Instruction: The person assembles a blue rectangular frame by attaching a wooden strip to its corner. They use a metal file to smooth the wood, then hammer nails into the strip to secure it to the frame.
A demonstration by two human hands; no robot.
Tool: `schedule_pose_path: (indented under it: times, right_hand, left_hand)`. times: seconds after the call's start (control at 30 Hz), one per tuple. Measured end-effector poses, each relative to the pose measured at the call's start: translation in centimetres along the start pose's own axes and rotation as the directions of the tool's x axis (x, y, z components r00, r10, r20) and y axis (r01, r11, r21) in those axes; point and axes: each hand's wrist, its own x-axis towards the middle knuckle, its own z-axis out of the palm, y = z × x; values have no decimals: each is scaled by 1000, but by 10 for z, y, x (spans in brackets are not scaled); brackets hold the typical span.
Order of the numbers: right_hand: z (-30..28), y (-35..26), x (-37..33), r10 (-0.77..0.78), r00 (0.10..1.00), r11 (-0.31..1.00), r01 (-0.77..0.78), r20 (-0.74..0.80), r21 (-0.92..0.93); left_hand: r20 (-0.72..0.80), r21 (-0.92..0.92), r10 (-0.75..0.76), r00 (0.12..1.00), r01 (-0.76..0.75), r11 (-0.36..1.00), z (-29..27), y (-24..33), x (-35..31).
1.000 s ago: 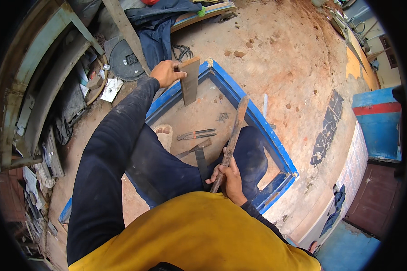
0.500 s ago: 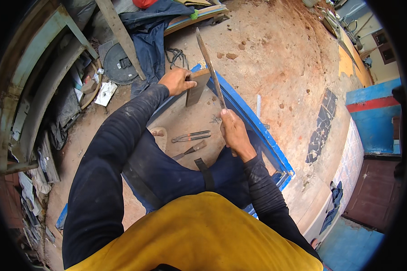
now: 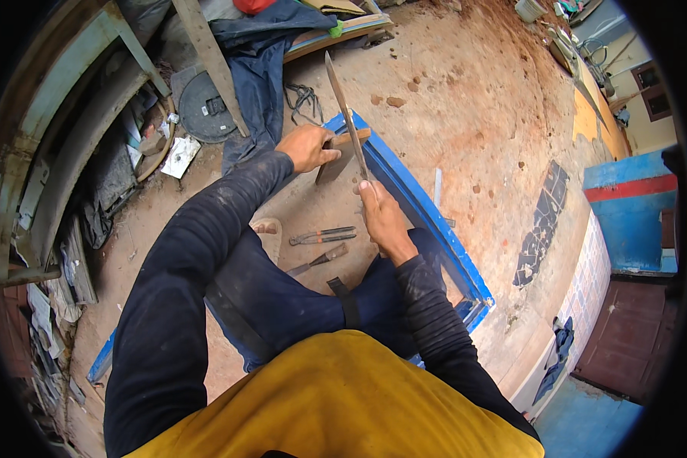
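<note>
Two hands do best well apart: the left hand (image 3: pixel 307 148), gripping the board (image 3: pixel 334 167) by its top near the blue frame's (image 3: pixel 427 217) corner, should be clear of the blade (image 3: pixel 343 103), which the right hand (image 3: pixel 387 221) clasps at its near end.

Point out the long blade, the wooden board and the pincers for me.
Long blade (image 3: pixel 346 112): head view, middle of the blade.
Wooden board (image 3: pixel 333 166): head view, shaded broad face.
Pincers (image 3: pixel 313 237): head view, handles near the pivot.
</note>
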Motion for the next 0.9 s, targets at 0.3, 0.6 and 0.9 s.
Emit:
schedule_pose_path:
  times: [0.3,0.6,0.9]
  right_hand:
    - [-29,-17,-19,-172,979,980,181,-109,83]
    - [-13,-13,2,-174,977,983,165,-122,-81]
    - [-16,-15,-12,-51,996,961,30,-68,-276]
  left_hand:
    - [-275,50,198,941,-192,980,-41,32,-6]
    - [-74,55,69,995,-65,996,-3,9,11]
    - [167,267,-104,981,56,962,-4,28,0]
